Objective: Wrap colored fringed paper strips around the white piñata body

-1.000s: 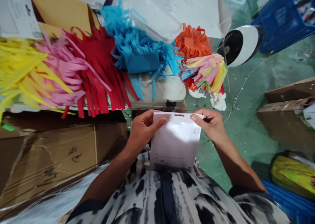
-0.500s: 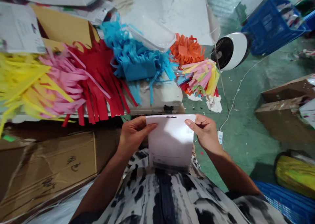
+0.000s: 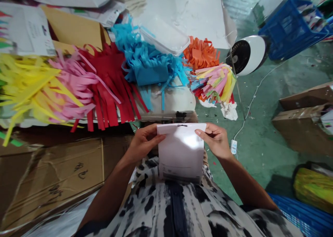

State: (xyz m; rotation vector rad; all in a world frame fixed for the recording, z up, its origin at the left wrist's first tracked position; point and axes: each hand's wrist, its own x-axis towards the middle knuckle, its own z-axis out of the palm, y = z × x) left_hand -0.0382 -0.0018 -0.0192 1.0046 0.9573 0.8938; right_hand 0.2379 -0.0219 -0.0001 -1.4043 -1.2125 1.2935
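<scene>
Between my two hands is a white packaging card (image 3: 179, 153) with a hang hole at its top edge, held upright close to my patterned shirt. My left hand (image 3: 147, 141) pinches its upper left corner, thumb on the near face. At the upper right corner my right hand (image 3: 214, 140) grips it the same way. A bright patch of light lies on the card's right side, and faint print runs along its lower part. The fingers behind the card are hidden. Beyond it, on the table, lie fringed strips in red (image 3: 106, 87), blue (image 3: 152, 72), pink (image 3: 75, 84) and yellow (image 3: 31, 87).
Orange fringe (image 3: 200, 53) and a multicoloured tassel bunch (image 3: 215, 82) lie at the table's right end. A white fan (image 3: 251, 54) and a blue crate (image 3: 288, 28) stand beyond. Cardboard boxes (image 3: 73, 167) sit at lower left; a power strip (image 3: 233, 146) lies on the green floor.
Both hands still hold the card by its top corners. The view has shifted slightly, so the table items appear a little further right. The card's top edge looks slightly bowed now.
</scene>
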